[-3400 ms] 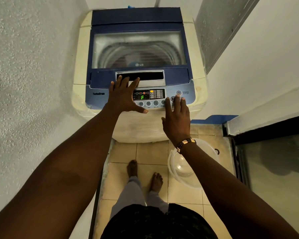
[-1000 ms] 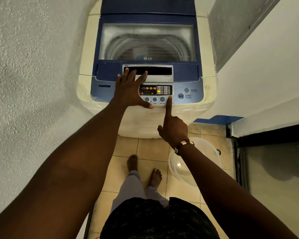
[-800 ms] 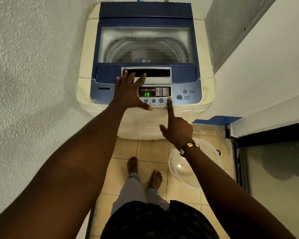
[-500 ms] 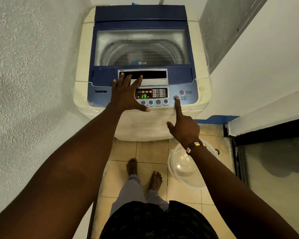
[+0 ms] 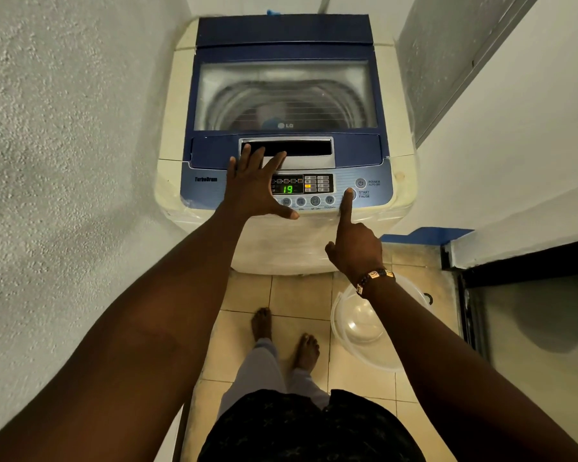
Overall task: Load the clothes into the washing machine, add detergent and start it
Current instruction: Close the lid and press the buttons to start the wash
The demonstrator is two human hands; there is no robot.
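**Operator:** Tiled floor (image 5: 301, 288), rough plaster at nine o'clock, and I'm squeezed into a narrow alcove facing the washing machine (image 5: 286, 145), which fills the view at twelve o'clock with its lid (image 5: 284, 95) shut.

**Observer:** What are the hands doing?

**Operator:** My right hand (image 5: 356, 246) makes a curled grip holding nothing, all fingers folded except the index fingertip (image 5: 348, 194), which sits on the round start/pause button (image 5: 351, 195) and hides most of it. My left hand (image 5: 254, 191) is spread flat and empty on the control panel (image 5: 374, 203), fingers reaching to the lid handle recess (image 5: 301, 149), thumb out toward three o'clock.

**Observer:** So which way does the next move go?

**Operator:** Almost nowhere. The button lies directly under that fingertip, at twelve o'clock from my knuckles, and the finger's long axis runs straight up toward it. The right hand is the nearer one; the left is only bracing. I judge a short press downward is all that's left.

**Observer:** Anything else?

**Operator:** The display (image 5: 287, 189) glows green "19". Through the lid window I can't make out the clothes clearly. A clear plastic basin (image 5: 361, 328) sits on the floor at five o'clock from the machine, looking empty.
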